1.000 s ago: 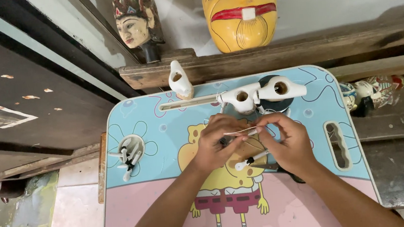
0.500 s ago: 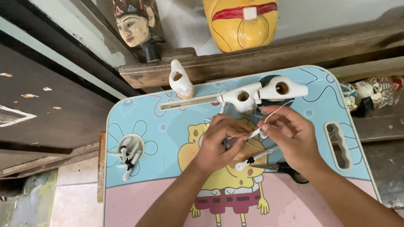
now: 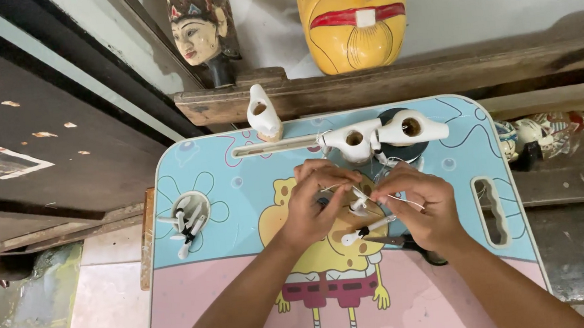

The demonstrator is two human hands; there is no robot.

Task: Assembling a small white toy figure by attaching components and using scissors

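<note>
Head view: small plastic worktop (image 3: 186,181), light blue upper part, pink lower part, cartoon print in the middle, slot handle on the right edge. It stands on pale floor tiles against a weathered wooden ledge (image 3: 440,75). On the ledge: yellow carved mask (image 3: 353,15) and a painted wooden head with a headdress (image 3: 199,30). Dark boards to the left.

On the worktop's far edge: two white hollow carved pieces (image 3: 382,134) side by side, a third white piece (image 3: 263,117) upright at the ledge. Round recess at left holds small white pegs (image 3: 187,220).

Left hand (image 3: 318,208) and right hand (image 3: 421,208) meet over the worktop centre. Both grips pinched on thin white thread (image 3: 399,200) around a small white part (image 3: 360,204), mostly hidden by fingers. Below it, a thin white stick (image 3: 368,231) lies under the right hand, long axis running left-right, slightly raised to the right, rounded tip pointing left. Dark scissors (image 3: 422,251) partly under the right wrist.
</note>
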